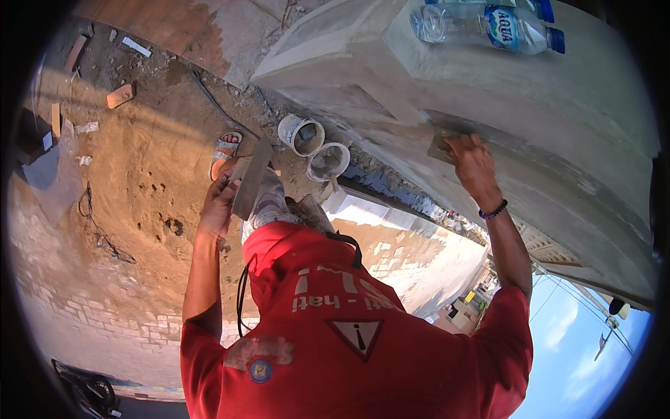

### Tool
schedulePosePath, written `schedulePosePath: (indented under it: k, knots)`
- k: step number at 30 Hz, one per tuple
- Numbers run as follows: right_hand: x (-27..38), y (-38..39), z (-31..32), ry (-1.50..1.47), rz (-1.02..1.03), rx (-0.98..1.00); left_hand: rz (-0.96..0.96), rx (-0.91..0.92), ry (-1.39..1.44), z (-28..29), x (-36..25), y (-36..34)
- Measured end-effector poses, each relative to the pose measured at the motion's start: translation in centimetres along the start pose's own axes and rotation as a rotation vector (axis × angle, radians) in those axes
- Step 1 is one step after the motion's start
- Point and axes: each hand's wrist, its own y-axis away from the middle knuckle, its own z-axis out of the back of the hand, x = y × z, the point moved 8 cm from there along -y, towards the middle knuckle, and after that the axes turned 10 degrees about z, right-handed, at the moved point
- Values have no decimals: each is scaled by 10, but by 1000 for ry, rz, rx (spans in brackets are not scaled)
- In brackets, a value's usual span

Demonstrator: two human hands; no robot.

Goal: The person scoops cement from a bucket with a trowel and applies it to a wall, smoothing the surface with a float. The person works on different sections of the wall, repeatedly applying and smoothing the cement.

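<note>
My left hand [219,201] is closed around the side of a wide plastering trowel [252,180], a long flat grey blade held out in front of my leg. My right hand [475,166] reaches up to the grey plastered wall [544,133]. Its fingers are closed on a small flat scraper [440,147], dark and squarish, laid against the wall face. Darker, damp-looking streaks run along the wall beside it. My fingers hide part of the scraper, and its handle cannot be made out.
Two white buckets [301,135] with grey material inside stand by the wall's foot. Plastic bottles [488,29] with blue caps lie on the wall's top. A brick [121,96], cables [222,105] and scraps are scattered over the sandy ground. A motorcycle [87,391] stands at lower left.
</note>
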Motion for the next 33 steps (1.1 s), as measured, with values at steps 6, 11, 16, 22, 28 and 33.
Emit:
schedulePosePath:
  k: [6, 11, 16, 22, 28, 33]
  knots:
    - [2, -8, -22, 98, -12, 14, -31, 31, -19, -12, -6, 2]
    - [5, -13, -15, 193, 2, 13, -9, 57, -60, -11, -10, -2]
    - [-1, 0, 14, 260, -26, 110, -10, 71, -89, -16, -18, 1]
    - [-16, 37, 76, 332, -120, 165, -9, 104, -86, -21, -26, -2]
    - [-32, 84, 153, 369, -231, 174, 1, 131, -147, -33, -29, -8]
    - [-40, 137, 228, 354, -350, 133, -19, 196, -210, -53, -42, -2]
